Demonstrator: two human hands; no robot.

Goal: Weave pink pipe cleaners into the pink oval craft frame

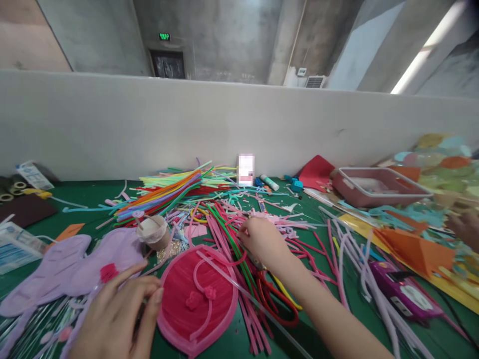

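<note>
A red, pink-rimmed rounded piece (pixel 175 309) with two small flower shapes and a curved pink strip lies on the green table. Just left of its rim is my left hand (pixel 119 309), its fingers loosely curled; whether anything is between them cannot be made out. My right hand (pixel 264 242) reaches over the pile of pink and green stems (pixel 220 234) beyond the red piece, its fingers bent down among them and the fingertips partly hidden. A clear thin stick (pixel 269 316) slants across the red piece.
On the left lie a lilac butterfly-like shape (pixel 123 254) and a paper cup (pixel 153 232). Bundled coloured stems (pixel 164 197) are behind. At right are a purple device (pixel 406 291), a pink tray (pixel 377 199) and orange paper (pixel 419 247). Another person's hand (pixel 466 224) shows at the right edge.
</note>
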